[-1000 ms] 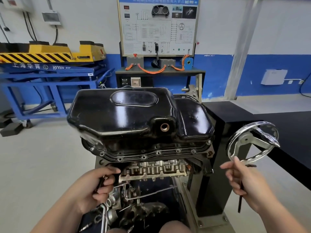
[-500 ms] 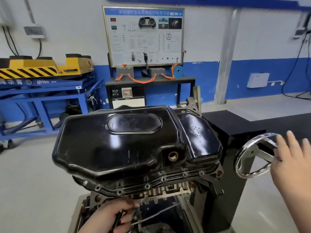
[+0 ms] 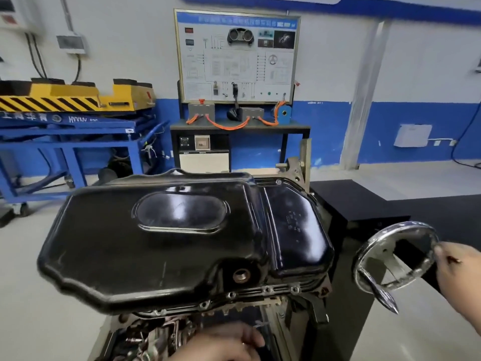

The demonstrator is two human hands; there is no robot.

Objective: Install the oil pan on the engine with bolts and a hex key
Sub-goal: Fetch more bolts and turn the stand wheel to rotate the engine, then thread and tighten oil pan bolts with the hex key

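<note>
A: Position of the pan?

B: The pan [image 3: 169, 243] sits on top of the engine [image 3: 161, 332], with its broad glossy face up and toward the camera. The drain hole [image 3: 241, 275] is on the near side, just above the flange.

A: Flange edge?

B: The near edge is in view. A row of bolts [image 3: 267, 290] stands in the flange, running from the right corner toward the left. The far edge is hidden behind the pan body. The pan's left end overhangs the engine.

A: Clearance?

B: There is open floor [image 3: 39, 282] to the left of the pan and behind it, as far as the blue lift [image 3: 70, 131] and the bench [image 3: 239, 127] under the board [image 3: 236, 56]. On the right, the pan's end is just beside the black stand [image 3: 364, 204]. The wheel [image 3: 395, 256] is at the stand's near side, with a narrow gap between it and the pan.

A: The 2 hands?

B: The right hand [image 3: 460, 272] is at the wheel's right rim, fingers [image 3: 440, 251] touching it. Blur hides whether they curl round it, so I cannot tell the grip. A dark sliver shows on that hand, unidentified. The left hand [image 3: 221, 342] is low at the frame's bottom edge, over the engine and below the flange. Its fingers are bent downward and what lies under them is hidden, so I cannot tell whether they hold anything.
</note>
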